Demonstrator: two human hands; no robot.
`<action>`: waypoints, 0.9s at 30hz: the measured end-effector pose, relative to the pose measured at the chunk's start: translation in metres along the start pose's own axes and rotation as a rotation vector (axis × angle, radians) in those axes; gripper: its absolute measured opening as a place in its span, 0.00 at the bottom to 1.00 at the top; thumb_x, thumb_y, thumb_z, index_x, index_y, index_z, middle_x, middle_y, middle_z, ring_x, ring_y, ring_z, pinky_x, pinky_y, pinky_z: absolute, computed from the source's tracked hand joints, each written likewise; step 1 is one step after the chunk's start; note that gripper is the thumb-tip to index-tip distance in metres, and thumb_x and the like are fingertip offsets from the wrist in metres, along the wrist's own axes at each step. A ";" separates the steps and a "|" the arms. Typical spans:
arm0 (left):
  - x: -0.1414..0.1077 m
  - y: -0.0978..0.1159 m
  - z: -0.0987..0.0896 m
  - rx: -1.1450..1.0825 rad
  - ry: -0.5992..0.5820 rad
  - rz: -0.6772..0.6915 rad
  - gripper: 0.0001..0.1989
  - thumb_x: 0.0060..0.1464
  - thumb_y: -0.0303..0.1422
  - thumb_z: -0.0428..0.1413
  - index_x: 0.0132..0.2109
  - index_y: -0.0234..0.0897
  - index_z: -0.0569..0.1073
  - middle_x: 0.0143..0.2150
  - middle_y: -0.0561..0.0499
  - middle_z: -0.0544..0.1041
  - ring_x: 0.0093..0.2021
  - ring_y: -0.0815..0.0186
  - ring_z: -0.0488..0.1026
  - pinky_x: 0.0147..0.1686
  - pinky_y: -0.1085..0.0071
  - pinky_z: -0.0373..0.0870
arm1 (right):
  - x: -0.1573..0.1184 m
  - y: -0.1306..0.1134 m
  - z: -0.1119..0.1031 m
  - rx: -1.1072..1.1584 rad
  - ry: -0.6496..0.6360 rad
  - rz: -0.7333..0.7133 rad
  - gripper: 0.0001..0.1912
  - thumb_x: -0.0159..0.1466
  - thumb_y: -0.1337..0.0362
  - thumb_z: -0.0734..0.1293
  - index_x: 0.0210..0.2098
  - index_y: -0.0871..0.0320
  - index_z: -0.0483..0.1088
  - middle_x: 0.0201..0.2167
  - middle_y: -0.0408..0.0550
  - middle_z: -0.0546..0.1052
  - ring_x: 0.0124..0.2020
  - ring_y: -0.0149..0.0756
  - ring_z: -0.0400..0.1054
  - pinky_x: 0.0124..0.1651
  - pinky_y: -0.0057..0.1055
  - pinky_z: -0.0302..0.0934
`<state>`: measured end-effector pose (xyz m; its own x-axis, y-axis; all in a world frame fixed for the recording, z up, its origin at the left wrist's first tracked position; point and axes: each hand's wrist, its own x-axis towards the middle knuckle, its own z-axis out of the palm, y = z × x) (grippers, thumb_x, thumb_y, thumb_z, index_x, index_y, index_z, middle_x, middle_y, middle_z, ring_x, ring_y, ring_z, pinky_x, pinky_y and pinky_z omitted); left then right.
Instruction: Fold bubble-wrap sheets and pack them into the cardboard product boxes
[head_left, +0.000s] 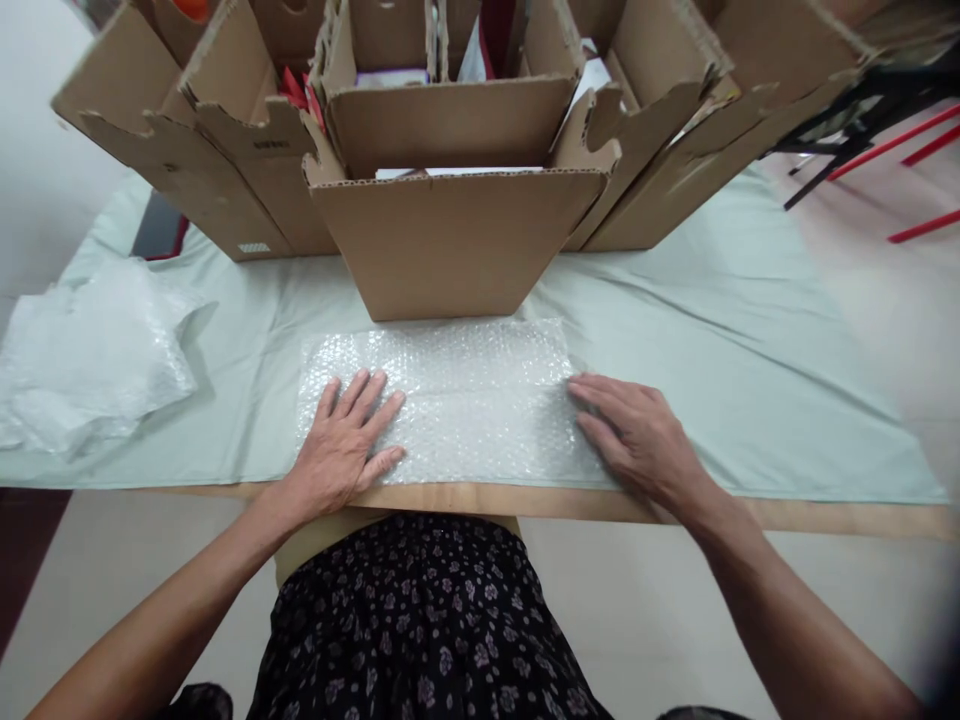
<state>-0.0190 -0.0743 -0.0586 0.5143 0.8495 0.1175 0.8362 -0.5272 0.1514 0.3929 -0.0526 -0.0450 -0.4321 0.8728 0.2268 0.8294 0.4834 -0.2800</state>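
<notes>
A rectangular sheet of clear bubble wrap (472, 410) lies flat on the pale green cloth, close to the table's front edge. My left hand (349, 435) rests palm down on its left part, fingers spread. At the right end, my right hand (634, 425) touches the sheet's edge with its fingertips. The fingers on that side are stretched out and lie close together, with nothing visible held in them. Directly behind the sheet stands a brown cardboard box (457, 245), whose contents show only as a pale strip above the front wall.
More open cardboard boxes (262, 190) stand in a row at the back, with packets inside. A heap of bubble wrap (97, 350) lies at the left on the green cloth (720, 350). Behind it is a dark flat object (160, 225). Red and black metal legs (862, 150) stand beyond the table, right.
</notes>
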 end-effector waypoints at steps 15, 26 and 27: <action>-0.005 -0.001 -0.027 -0.135 -0.095 0.021 0.35 0.71 0.50 0.50 0.78 0.46 0.53 0.81 0.40 0.51 0.80 0.45 0.48 0.77 0.41 0.42 | -0.014 -0.010 0.002 0.239 0.094 -0.024 0.14 0.72 0.65 0.63 0.48 0.50 0.82 0.65 0.52 0.76 0.68 0.51 0.68 0.67 0.58 0.66; -0.021 -0.016 -0.054 -0.328 0.089 -0.211 0.17 0.63 0.34 0.54 0.57 0.42 0.78 0.54 0.45 0.85 0.58 0.52 0.80 0.67 0.48 0.69 | -0.009 -0.016 0.001 0.959 0.264 0.585 0.15 0.69 0.50 0.69 0.33 0.54 0.76 0.37 0.48 0.84 0.40 0.41 0.80 0.54 0.44 0.74; -0.018 -0.017 -0.054 -0.374 0.114 -0.296 0.15 0.62 0.35 0.54 0.52 0.42 0.80 0.51 0.47 0.86 0.54 0.53 0.82 0.63 0.52 0.74 | -0.009 -0.015 0.001 1.006 0.259 0.578 0.15 0.68 0.49 0.69 0.37 0.54 0.77 0.38 0.49 0.84 0.39 0.42 0.79 0.51 0.44 0.75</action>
<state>-0.0529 -0.0821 -0.0105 0.2229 0.9675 0.1195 0.8067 -0.2519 0.5345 0.3840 -0.0674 -0.0433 0.0952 0.9951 -0.0248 0.1775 -0.0415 -0.9832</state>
